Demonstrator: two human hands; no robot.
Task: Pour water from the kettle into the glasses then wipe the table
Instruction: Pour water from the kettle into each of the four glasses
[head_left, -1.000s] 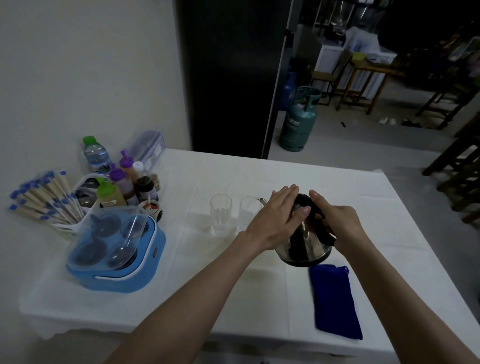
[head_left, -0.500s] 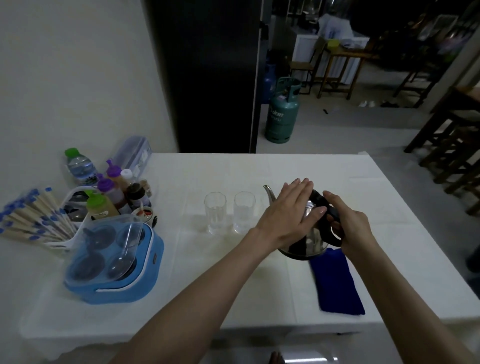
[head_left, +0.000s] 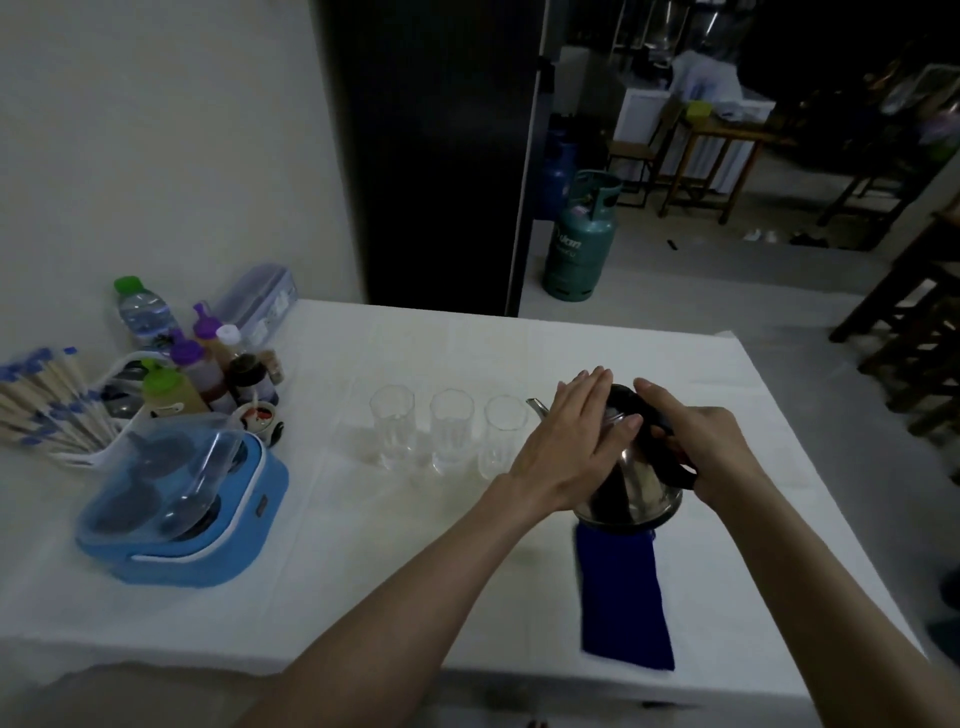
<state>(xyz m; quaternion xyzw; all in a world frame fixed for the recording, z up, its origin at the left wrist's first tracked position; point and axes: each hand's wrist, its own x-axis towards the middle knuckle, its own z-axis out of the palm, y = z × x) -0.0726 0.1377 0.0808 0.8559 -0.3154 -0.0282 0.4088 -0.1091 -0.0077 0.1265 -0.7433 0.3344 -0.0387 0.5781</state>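
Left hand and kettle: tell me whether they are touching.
Touching. The head view shows the left hand lying flat, fingers straight, on the kettle lid and upper side, with no gap visible between them.

a shiny steel kettle (head_left: 636, 480) with a black lid and black handle is tilted, its thin spout pointing left at the nearest of three clear, empty glasses (head_left: 447, 434) that stand upright in a row on the white table (head_left: 519, 343). a dark blue cloth (head_left: 621, 603) lies flat just beneath the kettle, near the table's front edge.
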